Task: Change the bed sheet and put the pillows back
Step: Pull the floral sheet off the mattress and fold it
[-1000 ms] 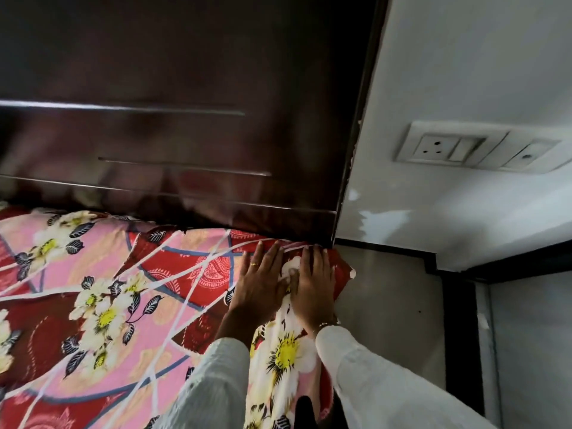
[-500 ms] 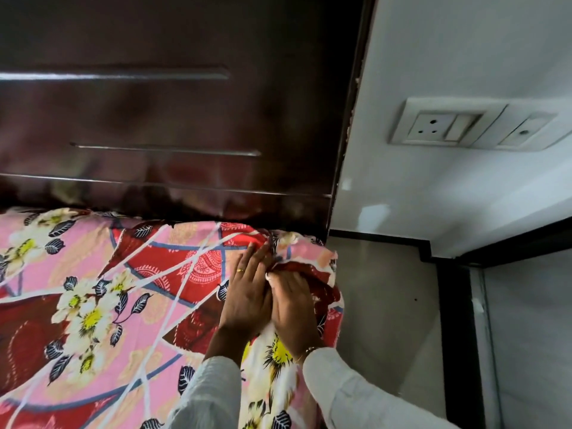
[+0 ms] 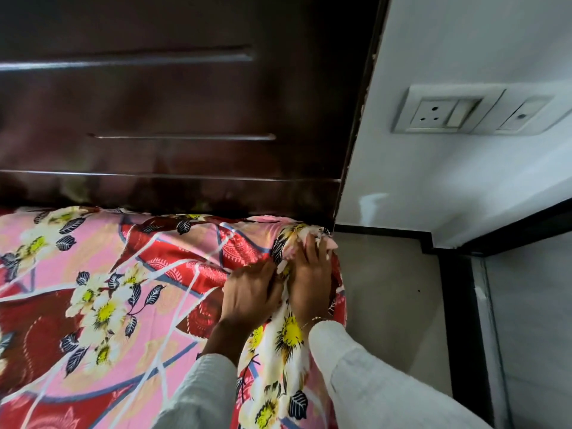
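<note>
Head view: my left hand (image 3: 247, 297) and right hand (image 3: 309, 280), flat a second ago, now bunch the bed sheet (image 3: 102, 292) at the headboard (image 3: 173, 103) corner; tucking has begun, I judge.

I see the dark headboard (image 3: 173, 119) standing hard against the far edge of the bed sheet (image 3: 93, 289), leaving no visible gap for fingers. At the corner both hands crowd together: left hand (image 3: 247, 297) touching right hand (image 3: 309, 283). To the right, bare floor (image 3: 387, 305) beside the bed gives passing room, bounded by the wall (image 3: 464, 187). Whether any slot exists behind the corner, I cannot tell.
</note>
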The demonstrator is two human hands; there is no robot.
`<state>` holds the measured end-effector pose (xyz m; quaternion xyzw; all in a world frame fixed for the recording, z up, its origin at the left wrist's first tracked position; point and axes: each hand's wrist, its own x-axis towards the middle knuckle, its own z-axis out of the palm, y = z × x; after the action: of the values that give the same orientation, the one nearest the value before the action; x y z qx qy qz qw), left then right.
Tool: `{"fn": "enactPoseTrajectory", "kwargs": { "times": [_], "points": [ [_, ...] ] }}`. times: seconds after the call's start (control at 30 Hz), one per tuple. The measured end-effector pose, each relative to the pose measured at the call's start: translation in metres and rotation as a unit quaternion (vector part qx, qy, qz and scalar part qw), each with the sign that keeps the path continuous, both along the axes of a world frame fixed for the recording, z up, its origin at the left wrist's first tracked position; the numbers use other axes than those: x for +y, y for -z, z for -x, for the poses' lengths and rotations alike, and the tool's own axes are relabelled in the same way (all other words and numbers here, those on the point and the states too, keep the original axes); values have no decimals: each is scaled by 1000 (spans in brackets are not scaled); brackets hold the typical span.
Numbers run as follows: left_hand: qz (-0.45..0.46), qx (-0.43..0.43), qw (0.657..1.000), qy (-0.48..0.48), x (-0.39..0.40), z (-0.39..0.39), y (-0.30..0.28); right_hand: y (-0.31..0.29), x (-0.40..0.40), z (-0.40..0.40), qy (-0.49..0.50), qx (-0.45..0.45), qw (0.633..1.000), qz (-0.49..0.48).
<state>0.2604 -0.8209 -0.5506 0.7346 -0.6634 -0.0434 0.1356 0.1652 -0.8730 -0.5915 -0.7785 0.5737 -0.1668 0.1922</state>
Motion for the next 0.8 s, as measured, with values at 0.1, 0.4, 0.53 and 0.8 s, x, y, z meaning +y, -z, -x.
{"fn": "enactPoseTrajectory", "kwargs": {
  "times": [0.1, 0.4, 0.53, 0.8],
  "points": [
    [-13, -14, 1000, -13, -7, -3, 5, -1, 3, -4, -15, -66, 995, 70],
    [-1, -29, 996, 85, 14, -26, 17, -22, 50, -7, -88, -114, 982, 120],
    [13, -62, 998, -20, 16, -5, 0, -23, 35, -4, -20, -40, 997, 60],
    [-80, -28, 987, -138, 79, -6, 6, -10, 69, -29, -142, -5, 988, 61]
  ]
}}
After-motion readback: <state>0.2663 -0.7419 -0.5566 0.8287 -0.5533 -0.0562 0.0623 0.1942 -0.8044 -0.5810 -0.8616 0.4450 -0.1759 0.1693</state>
